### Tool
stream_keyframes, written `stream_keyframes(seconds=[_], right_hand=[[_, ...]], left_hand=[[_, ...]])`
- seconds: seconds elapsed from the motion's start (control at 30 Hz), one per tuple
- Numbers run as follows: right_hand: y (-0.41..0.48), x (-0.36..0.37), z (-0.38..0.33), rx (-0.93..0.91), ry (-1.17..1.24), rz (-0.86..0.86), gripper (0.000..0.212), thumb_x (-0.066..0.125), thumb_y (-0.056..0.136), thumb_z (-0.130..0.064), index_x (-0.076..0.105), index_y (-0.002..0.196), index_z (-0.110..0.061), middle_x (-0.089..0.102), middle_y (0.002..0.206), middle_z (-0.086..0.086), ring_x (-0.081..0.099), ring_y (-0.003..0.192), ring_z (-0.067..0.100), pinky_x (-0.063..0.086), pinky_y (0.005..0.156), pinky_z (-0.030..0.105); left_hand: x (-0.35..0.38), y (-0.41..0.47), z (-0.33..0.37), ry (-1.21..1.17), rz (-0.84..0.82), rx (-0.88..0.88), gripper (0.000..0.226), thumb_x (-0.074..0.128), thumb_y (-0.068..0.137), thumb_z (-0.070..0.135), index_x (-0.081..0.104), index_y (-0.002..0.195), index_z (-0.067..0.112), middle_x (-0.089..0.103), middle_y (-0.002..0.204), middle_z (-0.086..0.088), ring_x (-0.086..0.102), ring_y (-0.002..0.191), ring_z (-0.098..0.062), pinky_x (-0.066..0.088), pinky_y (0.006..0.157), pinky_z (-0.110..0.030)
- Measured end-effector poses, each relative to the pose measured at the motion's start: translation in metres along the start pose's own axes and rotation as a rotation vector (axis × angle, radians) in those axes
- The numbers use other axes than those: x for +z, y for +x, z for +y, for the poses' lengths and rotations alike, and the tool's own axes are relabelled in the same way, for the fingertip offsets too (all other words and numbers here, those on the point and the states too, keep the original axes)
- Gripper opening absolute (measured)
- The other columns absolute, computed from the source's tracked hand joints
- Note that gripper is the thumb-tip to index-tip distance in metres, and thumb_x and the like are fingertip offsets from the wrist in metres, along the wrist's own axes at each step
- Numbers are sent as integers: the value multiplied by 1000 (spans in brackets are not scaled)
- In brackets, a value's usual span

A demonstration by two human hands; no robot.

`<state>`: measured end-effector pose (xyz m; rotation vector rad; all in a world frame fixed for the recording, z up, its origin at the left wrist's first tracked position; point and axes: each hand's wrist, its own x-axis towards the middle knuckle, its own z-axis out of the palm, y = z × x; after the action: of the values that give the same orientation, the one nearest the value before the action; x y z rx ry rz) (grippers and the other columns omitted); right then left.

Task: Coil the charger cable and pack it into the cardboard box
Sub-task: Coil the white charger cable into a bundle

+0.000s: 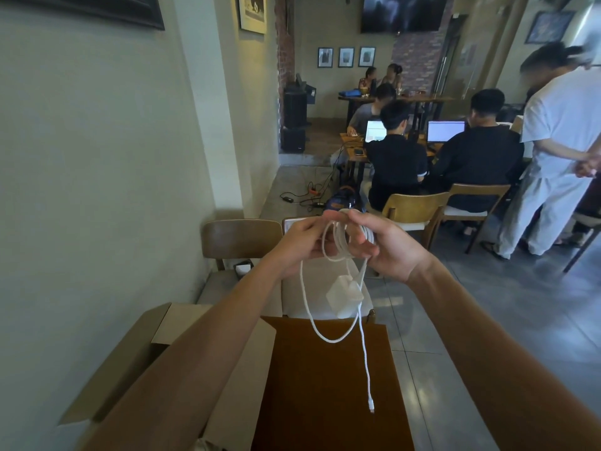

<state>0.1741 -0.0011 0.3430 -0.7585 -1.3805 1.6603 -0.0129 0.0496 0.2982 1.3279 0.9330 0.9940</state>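
A white charger cable (338, 242) is held up in front of me, partly wound into loops between both hands. My left hand (300, 240) pinches the loops on the left; my right hand (385, 245) holds the coil with the cable wrapped round its fingers. The white charger block (344, 296) dangles below the coil. One loose loop hangs down, and the free end with its plug (371, 408) hangs lowest, over the table. The open cardboard box (156, 333) sits at the lower left, mostly hidden under my left forearm.
A brown wooden table (328, 385) lies below my hands. Two chairs (240, 239) stand across it, against the wall on the left. Further off, people sit at laptops on a table (354, 154), and a person in white (559, 151) stands at the right.
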Motion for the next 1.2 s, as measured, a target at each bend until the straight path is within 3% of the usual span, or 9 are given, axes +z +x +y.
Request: stream_keyframes(seconds=[0.1,0.2,0.37,0.47,0.63,0.8,0.93,1.07,1.2], right_hand=[[-1,8,-5,-6,-25,3,42,46,107,-28,65,130,1,36,50,-2,31,43,7,36,54,21],[2,10,-8,-43,-46,14,35,43,108,-26,65,122,-3,34,51,-4,26,41,7,19,54,31],[9,4,-18,-50,4,45,31,45,107,-36,63,99,-11,31,48,-6,22,34,6,32,46,24],[10,6,-20,-49,-27,33,31,44,108,-33,60,92,-11,31,45,-6,23,32,7,33,47,25],[13,19,-16,-64,-167,65,33,43,107,-24,58,82,-10,31,41,-4,22,33,11,33,51,31],[10,13,-18,-74,-154,73,34,45,104,-24,57,76,-8,29,41,-1,21,33,12,38,48,26],[6,5,-21,-102,-97,75,33,45,105,-29,53,77,-13,28,42,-3,17,33,12,19,48,33],[1,7,-27,-103,-113,113,42,47,104,-33,47,66,-16,26,40,-3,15,33,13,18,49,34],[1,7,-28,-82,-145,136,44,47,102,-30,42,60,-19,25,39,-3,16,32,12,22,45,30]], left_hand=[[-1,2,3,11,160,-104,33,47,109,31,70,109,7,75,94,-12,73,80,-21,61,65,-28],[-13,0,-9,296,206,-187,31,49,108,29,68,96,8,61,74,-3,58,60,-12,51,61,-24],[-24,-8,-29,913,-24,-214,34,55,104,26,62,136,17,68,125,-4,64,111,-18,49,92,-30],[-8,-9,-19,740,-205,-105,65,65,95,19,41,154,26,53,150,-5,52,135,-21,46,104,-34],[15,-5,10,367,-221,58,44,74,85,15,66,128,16,72,122,-8,66,119,-20,51,107,-45],[13,-5,14,231,-142,130,47,72,91,6,55,134,16,72,109,-22,72,103,-32,58,96,-52],[1,-3,3,463,-23,138,31,70,96,12,66,126,15,77,96,-5,75,89,-14,60,88,-34],[-14,-4,-12,738,161,111,17,74,93,15,77,110,13,72,96,6,68,93,-8,50,84,-26],[-12,-5,-9,744,10,73,28,72,94,17,71,123,16,75,114,1,69,104,-12,54,95,-30]])
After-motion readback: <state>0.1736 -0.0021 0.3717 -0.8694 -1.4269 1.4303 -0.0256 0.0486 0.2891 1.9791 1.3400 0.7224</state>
